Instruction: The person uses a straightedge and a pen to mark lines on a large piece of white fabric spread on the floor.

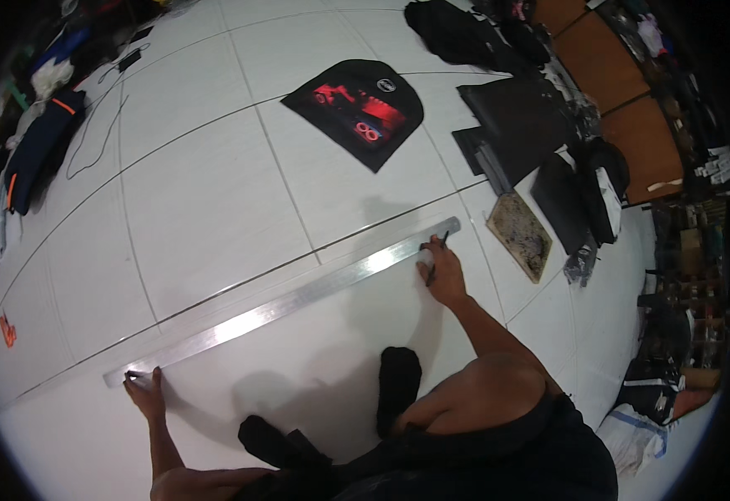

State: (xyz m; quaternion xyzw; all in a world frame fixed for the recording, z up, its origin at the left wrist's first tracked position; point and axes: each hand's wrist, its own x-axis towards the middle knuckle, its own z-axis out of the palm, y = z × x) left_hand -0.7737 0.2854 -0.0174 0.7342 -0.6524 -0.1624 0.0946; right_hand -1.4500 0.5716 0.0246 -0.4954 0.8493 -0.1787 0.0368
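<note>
A long flat metal straightedge [298,299] lies slantwise across the white tiled floor. My left hand [146,392] presses its fingertips on the near left end of the straightedge. My right hand [442,271] rests against the bar close to its far right end and holds a dark pen [437,255] between the fingers. My feet in black socks [398,384] show below, between my arms.
A black cut fabric piece with a red print [356,108] lies further out on the floor. Black fabric stacks [515,125], a worn brown board [521,236] and bags sit to the right. Clothes and a cable [89,138] lie at the left rim.
</note>
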